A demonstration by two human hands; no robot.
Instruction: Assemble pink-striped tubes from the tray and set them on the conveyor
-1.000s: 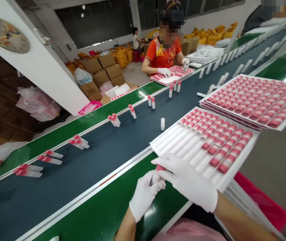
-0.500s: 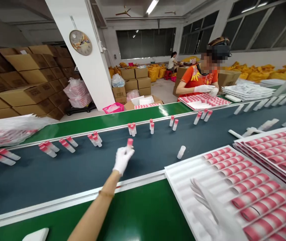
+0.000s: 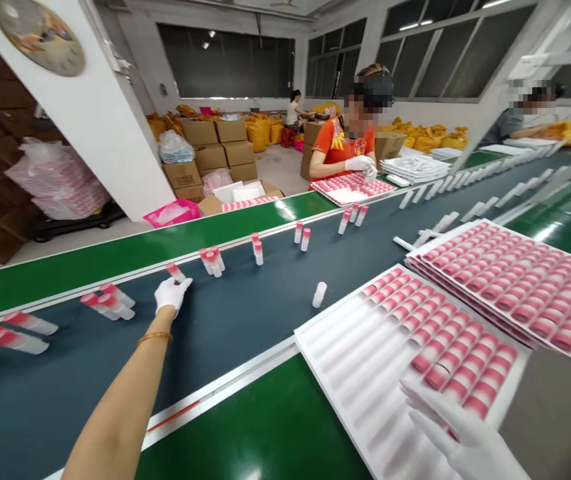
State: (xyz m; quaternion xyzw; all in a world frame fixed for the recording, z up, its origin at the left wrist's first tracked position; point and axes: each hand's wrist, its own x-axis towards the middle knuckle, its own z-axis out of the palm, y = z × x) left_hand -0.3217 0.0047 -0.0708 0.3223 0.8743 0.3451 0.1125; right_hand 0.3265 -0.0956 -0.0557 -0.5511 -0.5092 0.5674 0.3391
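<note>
Pink-white tubes [image 3: 306,240] on dark belt [image 3: 245,320] | green ledges [image 3: 235,427] | clock [image 3: 40,33] on pillar [image 3: 100,120]

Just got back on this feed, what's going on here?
The left hand grips a pink-topped tube near the far edge of the belt. The right hand is open over a tray partly filled with banded tubes; contact is unclear. More tubes stand in small groups on the belt. Opposite, a co-worker handles another tray.
</note>
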